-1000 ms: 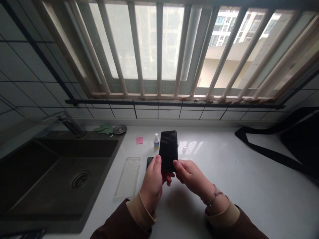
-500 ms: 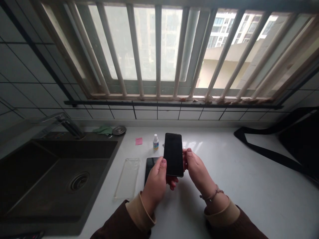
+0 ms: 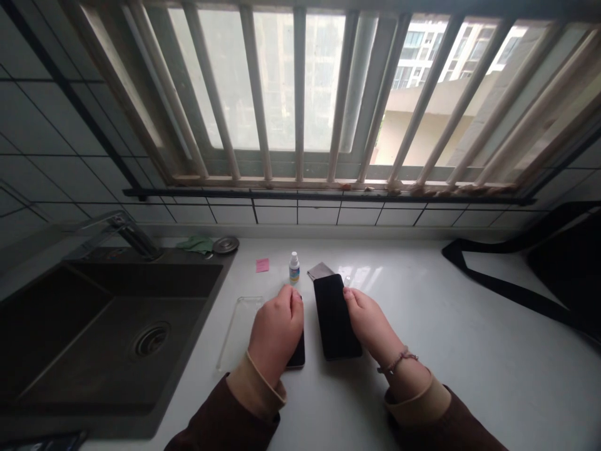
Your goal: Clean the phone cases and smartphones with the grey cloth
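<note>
Black smartphone (image 3: 336,316) lying flat on the white counter (image 3: 469,376), right there between the two hands, and those hands are apart! Over on the right, the right hand (image 3: 370,324) has its fingertips (image 3: 350,296) on the phone's upper right edge, resting along it with no clamp that I can see. Left hand (image 3: 277,327) is curled down over a second dark phone (image 3: 297,355), hiding nearly all of it, with only the lower corner poking out past the hand; whether it's gripping or just resting, I can't tell from here. Just beyond the black smartphone's top end, a flat grey packet (image 3: 320,270) touches it, and a small white dropper bottle (image 3: 293,269) stands upright nearby. To the left of the left hand lies a clear phone case (image 3: 239,335), flat on the counter, with a pink sticky note (image 3: 262,265) farther up. Over at the left is the dark sink (image 3: 107,332) with its tall faucet (image 3: 136,237), a green cloth (image 3: 195,244) and a round metal drain cover (image 3: 225,245) behind it. Well off to the right, a black bag strap (image 3: 507,282) runs across the counter, and a thin bracelet (image 3: 398,362) circles the right wrist.
</note>
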Demonstrator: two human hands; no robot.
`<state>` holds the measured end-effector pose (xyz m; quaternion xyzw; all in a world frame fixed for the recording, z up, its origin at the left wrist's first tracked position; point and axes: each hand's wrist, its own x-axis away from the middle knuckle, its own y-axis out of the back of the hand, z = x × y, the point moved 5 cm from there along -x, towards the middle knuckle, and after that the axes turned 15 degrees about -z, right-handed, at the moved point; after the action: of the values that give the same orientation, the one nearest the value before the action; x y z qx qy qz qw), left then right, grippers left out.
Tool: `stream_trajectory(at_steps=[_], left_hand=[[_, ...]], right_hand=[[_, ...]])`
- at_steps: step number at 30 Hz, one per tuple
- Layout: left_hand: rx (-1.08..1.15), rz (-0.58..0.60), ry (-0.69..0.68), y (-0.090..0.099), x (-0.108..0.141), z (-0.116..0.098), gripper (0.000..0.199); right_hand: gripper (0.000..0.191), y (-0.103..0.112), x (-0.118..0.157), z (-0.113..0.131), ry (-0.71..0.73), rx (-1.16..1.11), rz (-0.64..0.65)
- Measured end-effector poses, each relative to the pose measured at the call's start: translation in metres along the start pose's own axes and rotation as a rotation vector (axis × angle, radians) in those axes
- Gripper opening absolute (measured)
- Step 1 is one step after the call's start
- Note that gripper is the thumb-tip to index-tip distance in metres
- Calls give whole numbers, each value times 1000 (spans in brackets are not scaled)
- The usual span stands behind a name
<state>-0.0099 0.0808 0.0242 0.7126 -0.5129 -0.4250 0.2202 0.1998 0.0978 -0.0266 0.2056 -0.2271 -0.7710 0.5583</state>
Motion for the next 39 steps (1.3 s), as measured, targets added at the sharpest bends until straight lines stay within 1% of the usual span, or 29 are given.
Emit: stream_trajectory(at_steps=[2,3,4,6,9,14,19,24,27,30,31,33,34,36,39], left_hand=[[-229,-80,-31,4,-3,5,21],[-323,-105,-40,4,-3,7,20],[-396,-115,-44,2,-1,8,25],[-484,-92,-36,-4,4,10,39],[-504,-24,-36,-13,13,10,54],[-491,17,-47,-20,17,10,61],[-462,-10,-55,-23,15,11,68],[-417,-41,-51,-24,13,14,72],[-343,-63,-40,-23,11,15,70],[-201,-105,16,-19,7,14,71],[-130,-112,52,-17,5,14,72],[53,-95,154,-15,2,16,73],[163,-66,216,-16,1,17,72],[404,16,341,-20,0,20,68],[726,107,480,-28,3,20,64]], right_hand=[[49,-4,1,-2,10,52,32],[48,-5,1,-3,14,78,44],[47,-6,1,-3,19,106,53],[47,-7,1,-4,24,162,61],[47,-8,2,-5,36,242,66],[44,-8,6,-3,82,357,53],[37,-5,10,2,120,473,2],[27,-4,12,6,152,517,-16],[24,-2,13,8,186,562,-31],[25,2,14,14,227,573,-72],[26,4,14,18,252,532,-86],[30,7,17,30,332,362,-92],[33,7,20,36,367,248,-69],[38,4,27,44,368,4,51],[50,-9,39,47,218,-320,314]])
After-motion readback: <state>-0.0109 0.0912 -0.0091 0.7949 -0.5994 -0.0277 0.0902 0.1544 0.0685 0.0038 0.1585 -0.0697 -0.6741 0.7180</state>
